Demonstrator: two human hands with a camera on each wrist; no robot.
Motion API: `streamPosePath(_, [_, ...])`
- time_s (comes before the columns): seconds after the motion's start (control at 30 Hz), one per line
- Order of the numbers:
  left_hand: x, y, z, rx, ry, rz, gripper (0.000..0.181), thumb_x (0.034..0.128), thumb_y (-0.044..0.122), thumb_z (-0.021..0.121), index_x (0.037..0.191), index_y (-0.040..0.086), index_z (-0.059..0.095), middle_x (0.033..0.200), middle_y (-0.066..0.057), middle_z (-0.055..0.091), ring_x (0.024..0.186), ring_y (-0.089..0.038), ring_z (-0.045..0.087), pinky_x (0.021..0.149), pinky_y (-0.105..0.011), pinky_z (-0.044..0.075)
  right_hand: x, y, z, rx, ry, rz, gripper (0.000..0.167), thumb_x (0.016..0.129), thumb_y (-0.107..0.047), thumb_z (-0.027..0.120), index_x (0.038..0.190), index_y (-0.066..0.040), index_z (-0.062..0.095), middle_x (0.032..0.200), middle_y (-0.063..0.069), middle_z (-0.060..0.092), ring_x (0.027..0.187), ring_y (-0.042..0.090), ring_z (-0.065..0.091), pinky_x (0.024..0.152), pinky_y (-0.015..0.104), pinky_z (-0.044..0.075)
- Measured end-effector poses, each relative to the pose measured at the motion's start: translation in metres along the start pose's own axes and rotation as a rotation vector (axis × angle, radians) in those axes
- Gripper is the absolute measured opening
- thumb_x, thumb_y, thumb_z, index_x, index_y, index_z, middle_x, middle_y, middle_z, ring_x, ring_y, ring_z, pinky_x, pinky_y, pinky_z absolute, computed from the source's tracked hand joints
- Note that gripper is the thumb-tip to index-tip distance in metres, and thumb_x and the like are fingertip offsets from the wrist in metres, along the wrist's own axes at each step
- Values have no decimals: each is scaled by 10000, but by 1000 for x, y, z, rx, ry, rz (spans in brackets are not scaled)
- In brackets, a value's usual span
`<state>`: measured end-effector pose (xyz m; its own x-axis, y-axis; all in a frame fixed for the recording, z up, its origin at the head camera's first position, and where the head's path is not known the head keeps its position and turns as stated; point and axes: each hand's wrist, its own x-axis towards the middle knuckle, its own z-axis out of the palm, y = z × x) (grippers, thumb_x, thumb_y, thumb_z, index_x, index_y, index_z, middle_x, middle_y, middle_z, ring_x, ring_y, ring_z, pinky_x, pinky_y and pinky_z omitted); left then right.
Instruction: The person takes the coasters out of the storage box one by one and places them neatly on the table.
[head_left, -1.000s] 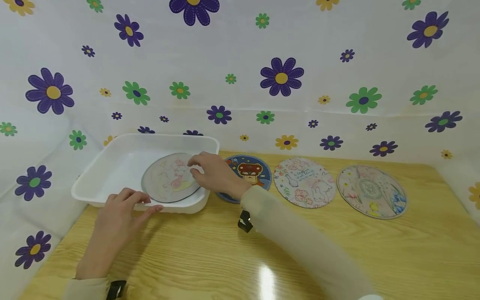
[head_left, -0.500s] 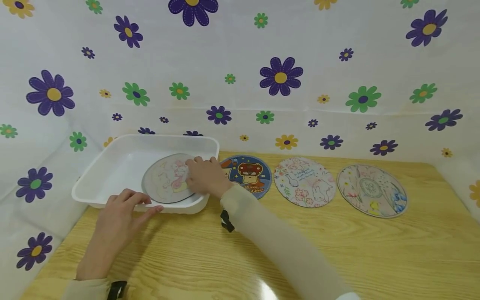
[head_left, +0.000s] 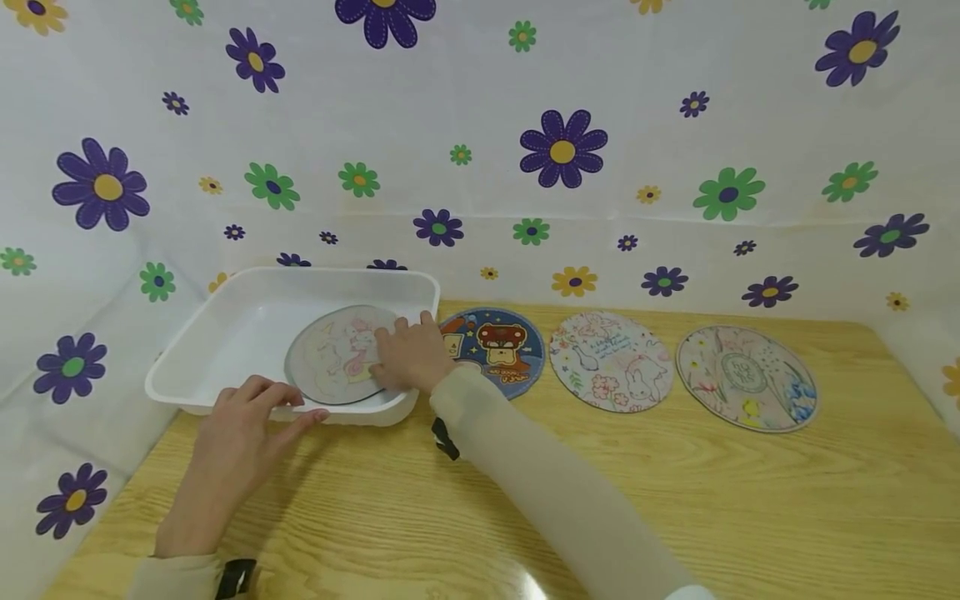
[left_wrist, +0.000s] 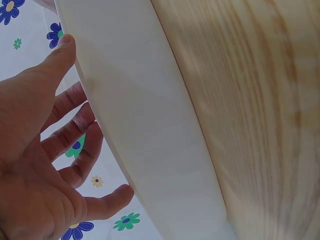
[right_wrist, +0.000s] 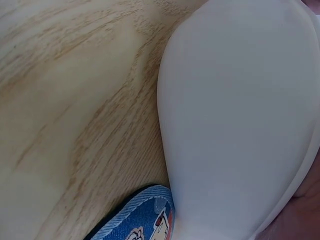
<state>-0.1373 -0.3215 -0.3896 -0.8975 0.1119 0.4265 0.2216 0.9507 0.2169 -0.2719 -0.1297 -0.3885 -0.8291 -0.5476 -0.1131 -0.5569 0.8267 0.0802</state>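
Observation:
The pale round mat [head_left: 333,354] with a pastel drawing lies in the white tray [head_left: 206,333], near its front right corner. At the mat's right edge, my right hand [head_left: 412,354] grips it with bent fingers; the fingertips are partly hidden. That hand [right_wrist: 297,220] shows only at the lower right in the right wrist view, beyond the tray wall [right_wrist: 235,110]. My left hand [head_left: 236,454] holds the tray's front rim, thumb outside and fingertips over the edge. In the left wrist view, this hand's [left_wrist: 65,130] fingers partly pass behind the rim.
Right of the tray, a blue bear mat [head_left: 506,350], a white rabbit mat [head_left: 611,362] and a pink floral mat [head_left: 746,379] lie in a row on the wooden table [head_left: 390,508]. A flowered cloth [head_left: 480,100] hangs behind.
My right hand has moved left and slightly down from above the round mat's right edge, uncovering more of the bear mat. My left hand and the tray have stayed in place.

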Motion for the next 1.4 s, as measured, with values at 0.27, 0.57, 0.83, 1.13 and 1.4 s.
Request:
streamPosePath(0.27, [1,0,0,0,6,7,248,832,291,850,916,112,699,1014,-171,697,880,-425,608,728,-574,531,0,2,-1,-16,15,-39,531,1050,-553,436,1468,-237,518,1322,16,637,1086,174,651,1126,421,373])
streamPosePath(0.57, [2,0,2,-5,3,6,266,827,311,851,914,110,700,1014,-176,699,882,-429,607,745,-575,521,2,4,3,38,50,-38,472,1037,-524,502,1445,-290,539,1274,-25,639,1059,140,617,1065,395,390])
streamPosePath(0.83, [2,0,2,4,-5,-4,259,823,303,854,912,118,696,1016,-176,697,876,-431,604,731,-582,529,1,5,6,211,138,-4,414,1051,-399,538,1459,-326,531,1386,-29,614,1259,130,583,1105,395,402])
streamPosePath(1.13, [0,-2,4,3,13,-5,259,814,297,860,910,120,698,1009,-172,697,868,-441,604,698,-588,524,4,4,12,432,241,54,572,1014,-324,610,1547,-233,421,1574,95,460,1450,220,457,1182,422,367])
streamPosePath(1.4, [0,-1,5,6,27,6,260,811,291,863,914,115,701,998,-156,695,864,-426,606,695,-576,525,4,6,11,462,244,53,742,987,-338,652,1596,-113,294,1477,35,591,1335,161,571,1167,427,366])
